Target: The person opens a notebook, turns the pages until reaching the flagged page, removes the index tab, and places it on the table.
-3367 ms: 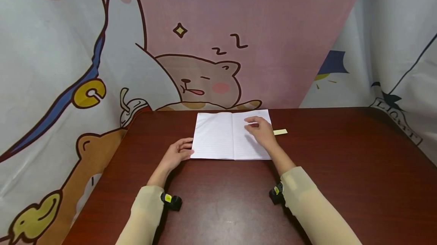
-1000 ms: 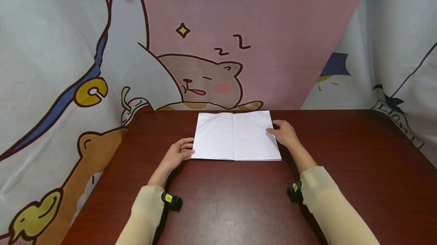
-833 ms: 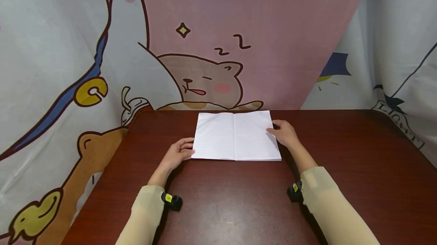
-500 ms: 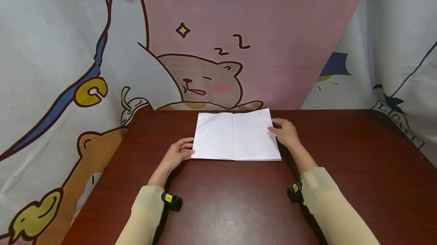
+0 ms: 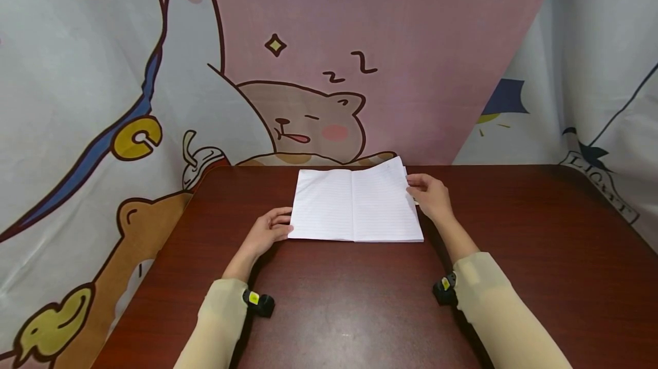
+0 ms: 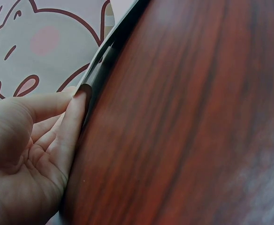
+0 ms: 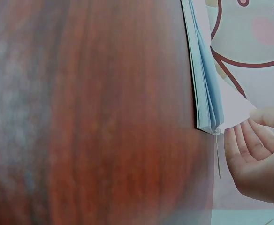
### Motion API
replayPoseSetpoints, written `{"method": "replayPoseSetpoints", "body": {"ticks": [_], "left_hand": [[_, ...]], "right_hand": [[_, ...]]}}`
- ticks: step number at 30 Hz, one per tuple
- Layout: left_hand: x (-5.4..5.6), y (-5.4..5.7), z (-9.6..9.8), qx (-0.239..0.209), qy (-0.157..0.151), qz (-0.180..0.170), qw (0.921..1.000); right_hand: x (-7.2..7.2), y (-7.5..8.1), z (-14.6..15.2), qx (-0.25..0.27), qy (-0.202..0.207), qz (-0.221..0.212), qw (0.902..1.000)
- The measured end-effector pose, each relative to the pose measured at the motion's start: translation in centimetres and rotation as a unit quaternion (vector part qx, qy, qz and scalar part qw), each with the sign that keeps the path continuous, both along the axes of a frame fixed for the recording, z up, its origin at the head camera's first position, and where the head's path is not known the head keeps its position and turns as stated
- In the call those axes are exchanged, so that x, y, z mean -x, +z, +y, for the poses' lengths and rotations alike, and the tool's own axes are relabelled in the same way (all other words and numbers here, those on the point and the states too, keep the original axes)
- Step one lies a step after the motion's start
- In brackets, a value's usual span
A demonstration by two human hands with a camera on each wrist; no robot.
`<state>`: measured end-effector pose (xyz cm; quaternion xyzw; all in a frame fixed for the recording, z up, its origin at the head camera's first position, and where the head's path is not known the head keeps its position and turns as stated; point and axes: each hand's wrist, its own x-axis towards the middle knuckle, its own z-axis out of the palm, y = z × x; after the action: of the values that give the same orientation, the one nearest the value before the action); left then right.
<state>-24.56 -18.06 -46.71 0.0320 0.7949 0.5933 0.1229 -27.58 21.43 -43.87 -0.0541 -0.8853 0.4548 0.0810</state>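
A lined notebook lies spread wide at the table's far side. My left hand grips its left edge; in the left wrist view the thumb is over the sheets and the fingers are beneath. At the right edge, my right hand pinches the top right page, whose far corner curls upward. The right wrist view has the raised page between thumb and fingers, above the thicker stack of sheets. A thin strip sticks out from that stack near the fingers, largely edge-on.
The dark red-brown wooden table extends in front of the notebook and to both sides. Behind it hangs a cloth backdrop with cartoon animals. Each wrist carries a small black camera, such as the left one.
My right hand has gone from over the right page to its outer edge and then lifted the far corner up and leftward. The pale yellow strip there is now mostly covered. My left hand stays put.
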Motion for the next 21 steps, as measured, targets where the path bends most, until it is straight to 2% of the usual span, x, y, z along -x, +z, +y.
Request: {"method": "replayPoseSetpoints", "body": {"ticks": [6,21], "left_hand": [[0.09,-0.1,-0.03,0.002,0.0,-0.001,1.0],[-0.03,0.06,0.1,0.004,0.004,0.0,1.0]], "right_hand": [[0.05,-0.05,-0.17,0.013,-0.002,0.019,0.9997],[-0.31,0.13,-0.19,-0.035,-0.033,0.017,0.9987]]}}
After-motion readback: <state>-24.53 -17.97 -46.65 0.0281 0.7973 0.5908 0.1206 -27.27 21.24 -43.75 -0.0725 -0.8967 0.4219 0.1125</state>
